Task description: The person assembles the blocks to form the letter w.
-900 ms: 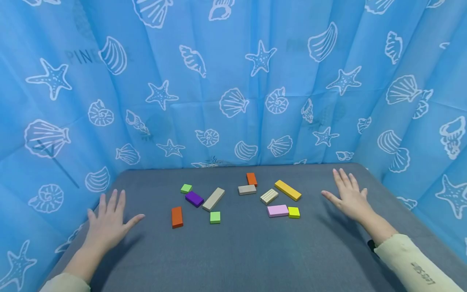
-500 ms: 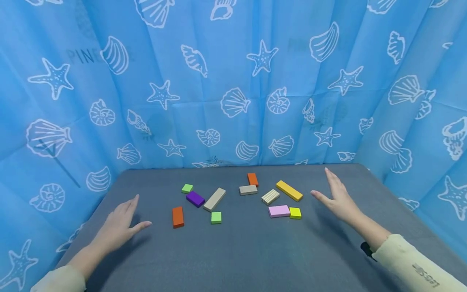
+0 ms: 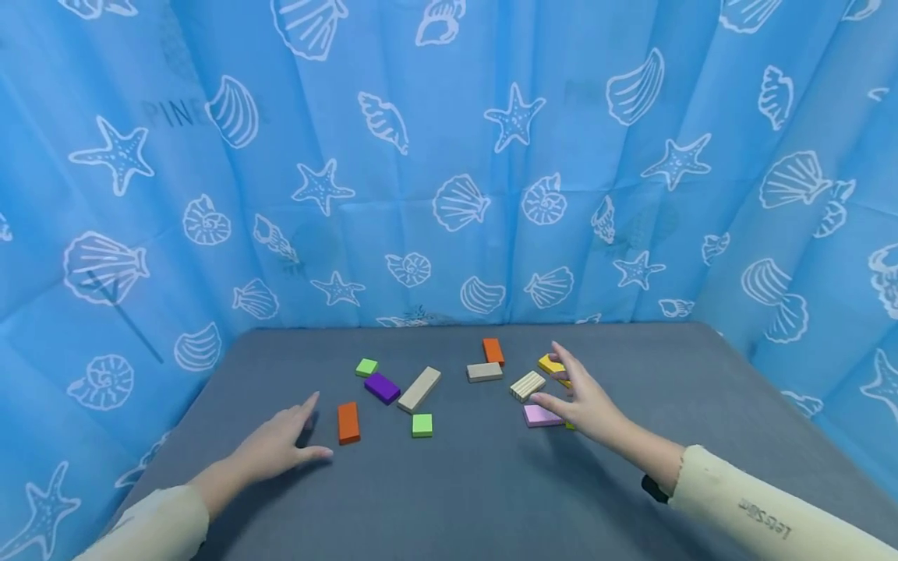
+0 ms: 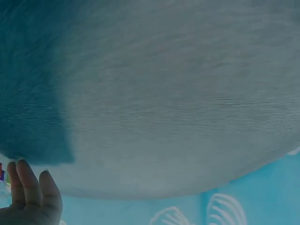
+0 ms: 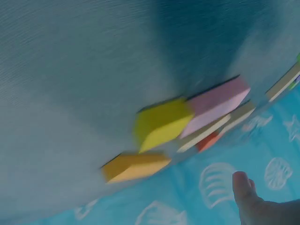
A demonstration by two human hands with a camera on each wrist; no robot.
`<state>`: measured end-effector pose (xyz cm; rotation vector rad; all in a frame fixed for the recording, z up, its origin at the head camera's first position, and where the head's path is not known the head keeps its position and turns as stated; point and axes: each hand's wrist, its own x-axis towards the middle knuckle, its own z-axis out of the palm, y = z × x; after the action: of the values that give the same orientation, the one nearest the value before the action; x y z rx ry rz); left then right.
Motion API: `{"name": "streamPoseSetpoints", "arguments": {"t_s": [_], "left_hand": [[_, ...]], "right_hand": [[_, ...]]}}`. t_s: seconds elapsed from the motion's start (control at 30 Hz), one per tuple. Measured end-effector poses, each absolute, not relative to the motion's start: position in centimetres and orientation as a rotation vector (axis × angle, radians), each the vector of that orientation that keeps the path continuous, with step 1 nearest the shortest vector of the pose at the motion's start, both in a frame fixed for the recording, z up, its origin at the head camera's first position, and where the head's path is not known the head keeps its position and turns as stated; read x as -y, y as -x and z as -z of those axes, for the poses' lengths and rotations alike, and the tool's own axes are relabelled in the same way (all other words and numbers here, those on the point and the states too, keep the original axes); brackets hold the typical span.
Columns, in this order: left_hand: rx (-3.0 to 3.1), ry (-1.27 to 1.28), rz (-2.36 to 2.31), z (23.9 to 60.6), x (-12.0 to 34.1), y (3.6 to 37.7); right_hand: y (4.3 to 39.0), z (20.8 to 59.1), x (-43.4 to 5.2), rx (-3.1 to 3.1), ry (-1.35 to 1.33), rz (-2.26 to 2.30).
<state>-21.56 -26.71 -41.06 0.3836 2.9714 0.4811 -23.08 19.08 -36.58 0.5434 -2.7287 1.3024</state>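
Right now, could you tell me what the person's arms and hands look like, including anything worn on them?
Both hands, the left hand and the right hand, are bare, with no gloves or rings visible. Each arm wears a pale cream long sleeve; the right one carries small dark lettering near the cuff. A dark band shows at the right wrist.

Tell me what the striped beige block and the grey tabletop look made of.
Striped beige rectangular block: probably wood, matte, with parallel grooves or layered lines along its top. Grey tabletop: looks like woven fabric or felt, matte; the wrist views show a fine weave texture.

Cream long sleeves (image 3: 737, 506), grey lettering on right; bare hands.
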Motion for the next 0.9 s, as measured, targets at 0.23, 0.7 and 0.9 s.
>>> {"name": "streamPoseSetpoints", "arguments": {"t_s": [0.23, 0.7, 0.9], "left_hand": [[-2.935, -0.347, -0.466, 41.5, 25.1, 22.9], [-2.933, -0.354, -0.551, 41.7, 23.7, 24.5], [-2.941, -0.321, -0.590, 41.7, 23.6, 25.0]], "right_hand": [[24.0, 37.4, -15.5, 2.736, -0.600, -1.609], [27.0, 39.5, -9.9, 2.861, -0.637, -1.630], [28.0, 39.9, -7.6, 2.968, -0.677, -1.515]]}}
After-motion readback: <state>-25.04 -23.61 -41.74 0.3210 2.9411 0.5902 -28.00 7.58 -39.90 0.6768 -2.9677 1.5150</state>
